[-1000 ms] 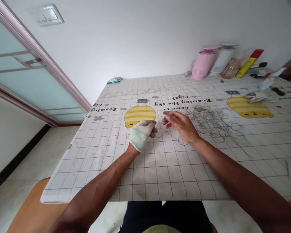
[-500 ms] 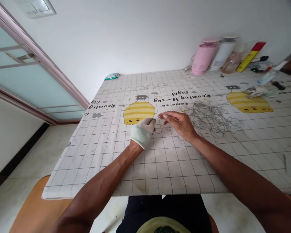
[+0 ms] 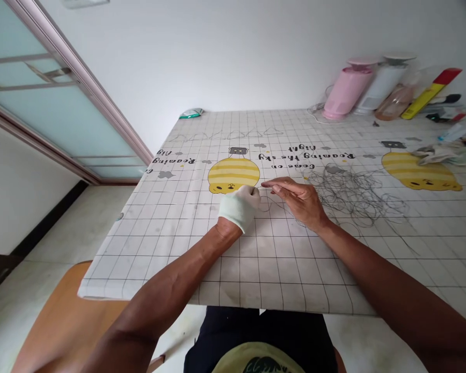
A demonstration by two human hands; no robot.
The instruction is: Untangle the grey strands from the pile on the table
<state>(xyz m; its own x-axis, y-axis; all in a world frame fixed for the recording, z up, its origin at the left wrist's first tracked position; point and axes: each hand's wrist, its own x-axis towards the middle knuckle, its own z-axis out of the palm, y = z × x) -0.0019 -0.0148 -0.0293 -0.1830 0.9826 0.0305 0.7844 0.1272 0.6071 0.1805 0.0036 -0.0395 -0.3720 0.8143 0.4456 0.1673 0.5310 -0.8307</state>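
Gloved left hand [image 3: 241, 203] curled closed and bare right hand [image 3: 302, 201] narrowed, any grip on a strand unclear, nearly meet over the worktop [image 3: 295, 282], left of tangled wire [image 3: 351, 192], in apparent close fingertip work calling for a steady, fine pinch.

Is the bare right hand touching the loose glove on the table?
Apart. The head view shows tablecloth and tangled wire between the right hand and the loose glove.
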